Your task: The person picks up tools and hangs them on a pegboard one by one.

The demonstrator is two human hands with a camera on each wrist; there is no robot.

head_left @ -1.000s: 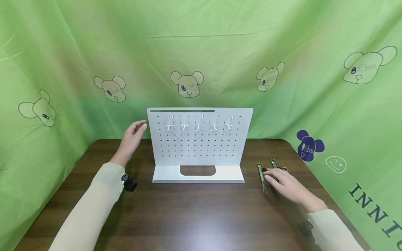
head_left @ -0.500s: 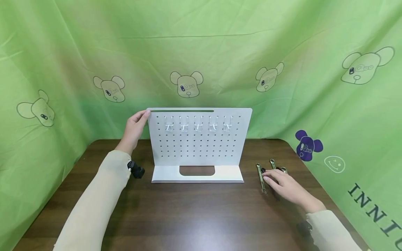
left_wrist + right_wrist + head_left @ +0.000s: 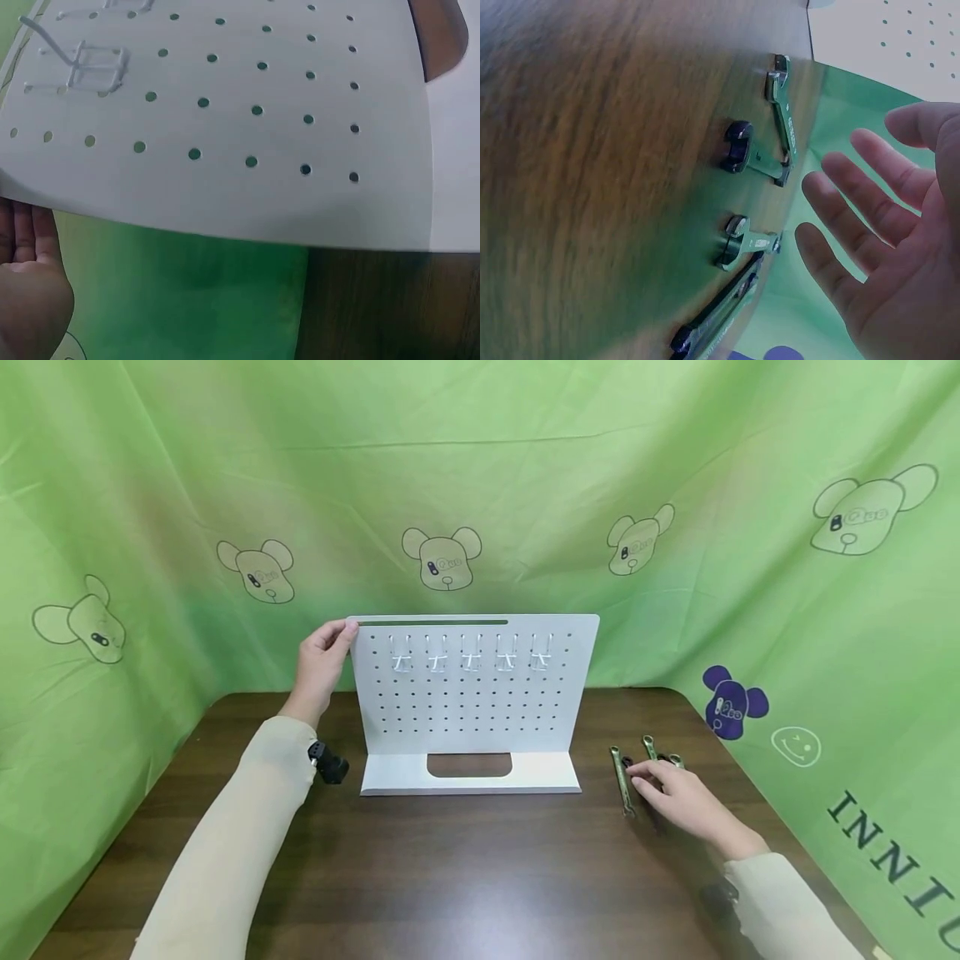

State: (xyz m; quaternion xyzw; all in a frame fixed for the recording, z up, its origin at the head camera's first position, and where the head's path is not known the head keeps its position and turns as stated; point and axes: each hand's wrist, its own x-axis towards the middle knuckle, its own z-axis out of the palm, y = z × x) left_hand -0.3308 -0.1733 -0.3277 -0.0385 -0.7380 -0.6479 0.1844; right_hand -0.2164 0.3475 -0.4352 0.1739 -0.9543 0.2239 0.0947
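Note:
A white pegboard [image 3: 468,710] stands upright on its flat base, with several clear hooks [image 3: 471,662] in a row near its top. At its upper left corner my left hand [image 3: 318,664] pinches the edge between thumb and fingers; in the left wrist view the fingers [image 3: 34,232] go behind the board. My right hand [image 3: 682,797] hovers over the wrenches at the right, fingers loosely spread and holding nothing. One wrench [image 3: 622,783] lies left of its fingertips, others partly hidden beneath it. Several wrenches [image 3: 782,112] show lying apart in the right wrist view.
The dark wooden table [image 3: 465,868] carries everything. Green printed cloth [image 3: 525,485] hangs close behind the board and down both sides. The base has a rounded cutout [image 3: 468,766] in its middle.
My left hand has risen from beside the board to its upper left corner and taken hold of it. My right hand stays nearly still over the wrenches.

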